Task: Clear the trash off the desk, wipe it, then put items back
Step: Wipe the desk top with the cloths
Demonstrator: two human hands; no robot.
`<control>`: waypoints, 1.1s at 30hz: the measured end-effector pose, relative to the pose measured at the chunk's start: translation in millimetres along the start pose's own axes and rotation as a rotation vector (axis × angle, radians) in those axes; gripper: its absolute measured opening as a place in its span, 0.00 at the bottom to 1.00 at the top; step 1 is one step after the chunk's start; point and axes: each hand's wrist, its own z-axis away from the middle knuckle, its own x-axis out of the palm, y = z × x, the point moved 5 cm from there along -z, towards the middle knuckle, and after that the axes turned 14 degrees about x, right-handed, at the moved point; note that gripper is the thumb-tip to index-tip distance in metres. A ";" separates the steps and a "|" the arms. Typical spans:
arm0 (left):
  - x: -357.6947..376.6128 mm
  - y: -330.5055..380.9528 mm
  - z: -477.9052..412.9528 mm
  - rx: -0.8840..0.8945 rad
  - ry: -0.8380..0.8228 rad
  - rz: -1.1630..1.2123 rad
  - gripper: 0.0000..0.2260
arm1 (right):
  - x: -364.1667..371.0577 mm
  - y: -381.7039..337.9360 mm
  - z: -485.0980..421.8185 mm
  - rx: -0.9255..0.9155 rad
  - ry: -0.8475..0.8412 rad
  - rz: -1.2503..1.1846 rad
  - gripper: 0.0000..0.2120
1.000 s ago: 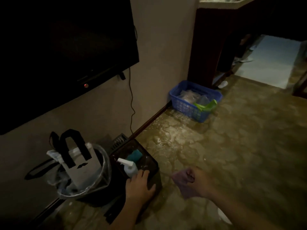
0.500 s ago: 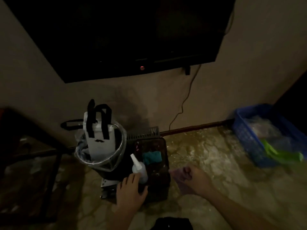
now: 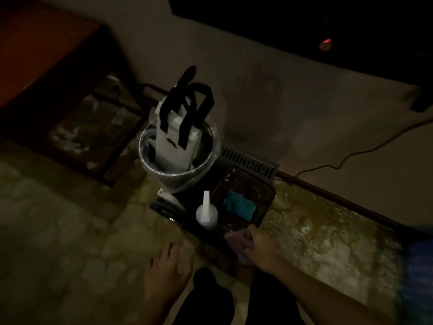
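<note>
Dim floor (image 3: pixel 70 231): bin (image 3: pixel 178 175) holds bag (image 3: pixel 173 141); tray (image 3: pixel 266 191) holds teal cloth (image 3: pixel 240 205); left hand (image 3: pixel 167 268), fingers loosely spread; right hand (image 3: pixel 260 247), fingers gripping rag (image 3: pixel 236 240).

Single head-worn view, steeply downward, near the floor (image 3: pixel 70 242), facing the wall (image 3: pixel 269 102)

Dim home room, wall-mounted television (image 3: pixel 304 24) with red standby light (image 3: pixel 325 44), lined trash bin (image 3: pixel 178 170), wooden desk (image 3: pixel 46 62), marbled floor (image 3: pixel 58 231)
</note>
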 end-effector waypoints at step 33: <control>153.6 41.8 -43.0 -0.549 0.168 0.148 0.28 | 15.4 25.7 -207.0 -0.140 -0.142 0.185 0.18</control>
